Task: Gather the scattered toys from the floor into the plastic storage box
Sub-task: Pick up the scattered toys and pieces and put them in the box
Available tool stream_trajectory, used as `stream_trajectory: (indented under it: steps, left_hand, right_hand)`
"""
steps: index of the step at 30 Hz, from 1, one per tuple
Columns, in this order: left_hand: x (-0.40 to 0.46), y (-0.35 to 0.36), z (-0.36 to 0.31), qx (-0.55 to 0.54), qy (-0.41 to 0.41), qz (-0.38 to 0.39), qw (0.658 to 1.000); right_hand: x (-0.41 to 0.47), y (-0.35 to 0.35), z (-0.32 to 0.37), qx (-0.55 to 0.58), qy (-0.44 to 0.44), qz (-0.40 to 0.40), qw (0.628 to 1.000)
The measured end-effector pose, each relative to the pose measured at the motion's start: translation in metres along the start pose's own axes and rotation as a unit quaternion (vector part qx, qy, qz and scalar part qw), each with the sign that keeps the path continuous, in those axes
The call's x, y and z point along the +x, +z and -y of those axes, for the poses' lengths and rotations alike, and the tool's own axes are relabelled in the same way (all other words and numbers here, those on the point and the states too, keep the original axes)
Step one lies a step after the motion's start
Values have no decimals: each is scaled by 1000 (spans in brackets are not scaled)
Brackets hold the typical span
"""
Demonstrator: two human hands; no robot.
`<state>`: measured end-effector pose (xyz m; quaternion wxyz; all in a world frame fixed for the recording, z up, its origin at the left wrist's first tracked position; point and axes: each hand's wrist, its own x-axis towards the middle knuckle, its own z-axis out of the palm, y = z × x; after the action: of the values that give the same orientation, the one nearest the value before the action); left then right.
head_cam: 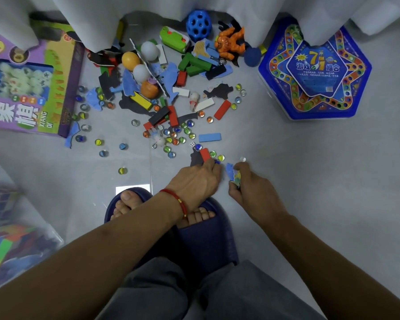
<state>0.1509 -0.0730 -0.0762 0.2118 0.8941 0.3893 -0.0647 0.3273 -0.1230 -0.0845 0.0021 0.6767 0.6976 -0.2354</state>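
**Both hands down among the scattered toys**

The grey floor point(310, 181) carries a heap of toys, and the heap serves as the landmark here. Left of the heap lies a purple game box point(21, 88); right of it sits a blue six-sided game tin point(314, 70). Well below and left of the heap, at the picture's edge, stands the clear plastic storage box point(14, 239), with coloured pieces already inside. Behind the heap hangs a white curtain point(148, 10), with a blue holed ball point(198, 24) and an orange figure point(229, 43) just under it. Glass marbles point(171, 135) spread along the heap's near edge.

At that near edge, the left hand point(194, 181), wearing a red string bracelet point(178, 200), curls its fingers onto a red block point(204, 154). Just beside it, the right hand point(252, 188) grips small blue and yellow pieces point(232, 173).
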Motion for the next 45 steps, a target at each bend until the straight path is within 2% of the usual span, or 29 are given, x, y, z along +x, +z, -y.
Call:
stream_trajectory:
  steps: [2,4,7,9,12,14,17,20,23,24,26,27,30,33,36,39,42,45]
  left_hand:
    - [0,-1,0,-4,12,-11,1000]
    - [-1,-5,-1,-30,-9,-34,999]
    - [-9,-16,-4,-156,-101,-105,977]
    - [-12,-21,-7,-260,-182,-126,940]
    - [-10,-32,-12,-450,-283,-112,839]
    - [-7,-38,-13,-534,-334,-89,772]
    - [-4,-37,-14,-660,-339,-46,669]
    - [-3,-32,-16,-708,-328,-50,624]
    - [-2,-30,-20,-727,-347,-56,590]
    - [0,-30,-22,-748,-356,-52,557]
    - [1,-31,-27,-807,-365,-33,462]
    - [1,-31,-28,-823,-367,-29,432]
    - [1,-30,-24,-818,-360,-33,447]
    - [-2,-30,-17,-828,-354,-35,433]
    - [-5,-29,-14,-830,-350,-48,431]
    - [-8,-28,-15,-831,-344,-51,433]
    - [-8,-29,-16,-830,-343,-52,436]
    - [-10,-30,-16,-824,-343,-49,448]
  right_hand:
    - [4,-2,3,-75,15,22,997]
    - [8,-6,4,-131,35,29,990]
    - [8,-11,6,-156,33,10,987]
    - [4,-12,10,-166,28,-10,986]
    - [1,-12,15,-178,42,15,983]
    - [1,-12,15,-175,48,26,983]
    - [5,-18,17,-149,62,48,986]
    - [2,-27,18,-43,89,46,994]
    - [-6,-48,36,130,93,32,987]
    - [-8,-56,45,174,77,42,981]
    - [-9,-64,60,224,35,62,972]
    - [-8,-66,64,238,27,65,969]
    - [-3,-64,56,242,83,60,965]
    - [5,-65,30,189,139,-19,972]
    - [14,-69,-1,90,137,-77,983]
    - [24,-72,-17,-4,112,-27,993]
    - [34,-67,-13,-3,92,24,995]
    - [44,-61,-9,3,85,38,996]
